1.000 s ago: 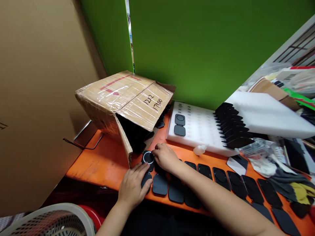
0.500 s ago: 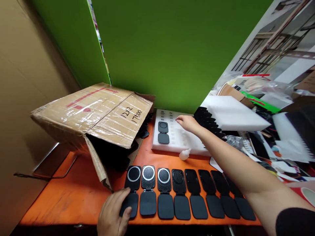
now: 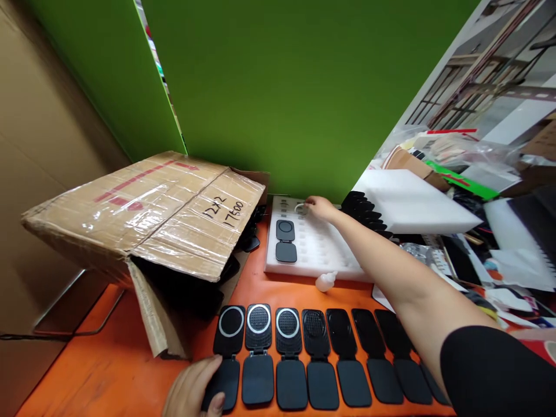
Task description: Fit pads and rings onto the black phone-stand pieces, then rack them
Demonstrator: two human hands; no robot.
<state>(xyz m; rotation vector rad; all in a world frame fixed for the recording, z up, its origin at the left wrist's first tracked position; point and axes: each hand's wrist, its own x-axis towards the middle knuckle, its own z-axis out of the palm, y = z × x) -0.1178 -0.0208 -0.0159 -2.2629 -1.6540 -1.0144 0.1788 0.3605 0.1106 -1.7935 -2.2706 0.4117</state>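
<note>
My left hand (image 3: 191, 387) is at the near left, fingers and thumb around the left side of the lower panel of the first black folding wireless charger (image 3: 229, 385). My right hand (image 3: 320, 207) reaches to the far side of a white foam tray (image 3: 317, 248), its fingertips pinching a thin white ring (image 3: 299, 208). Several unfolded chargers lie in a row; the three leftmost have white rings on their upper panels, including the second (image 3: 259, 321) and third (image 3: 288, 324). Another unfolded charger (image 3: 285, 230) lies on the tray.
A small translucent bottle (image 3: 325, 282) stands before the tray on the orange table (image 3: 104, 376). An open cardboard box (image 3: 174, 202) with dark pieces inside is at left. Stacked black pieces (image 3: 362, 209), a white foam block (image 3: 425, 202) and clutter lie right; a green panel (image 3: 269, 87) rises behind.
My right hand has moved slightly left and back over the tray, and a white ring now shows at its fingertips. My left hand stays at the first charger. The view has shifted a little.
</note>
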